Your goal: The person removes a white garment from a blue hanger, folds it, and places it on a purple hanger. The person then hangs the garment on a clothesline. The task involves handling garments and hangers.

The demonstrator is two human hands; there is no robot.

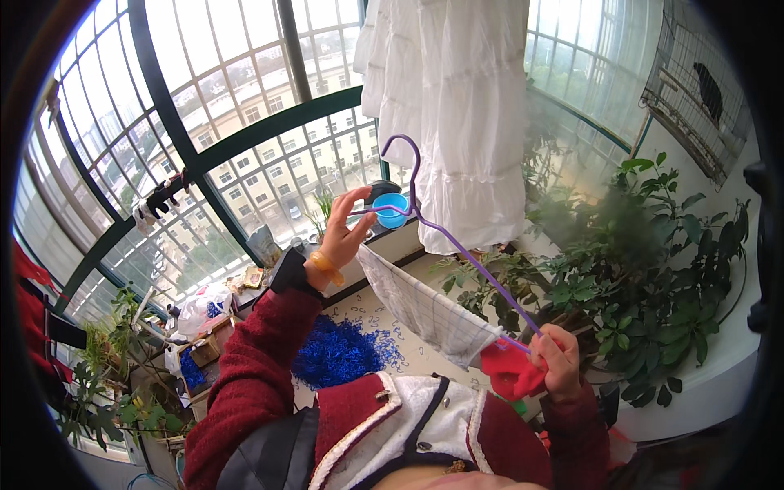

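A purple clothes hanger (471,257) is held tilted before me, its hook up and its right end lower. My left hand (342,239) is curved around the hanger's left end, thumb and index finger spread on either side of the bar. The fingers of my right hand (556,361) close on the right end. Between my hands a white checked cloth (429,306) hangs along the lower side of the hanger. A red cloth (511,373) hangs at the right end, against my right hand, which hides part of it.
A white tiered garment (471,122) hangs just beyond the hanger. A light blue bowl (392,211) stands on the window ledge behind it. Blue plastic hooks (337,352) are heaped on the floor. Leafy plants (618,294) fill the right side, below a birdcage (692,98).
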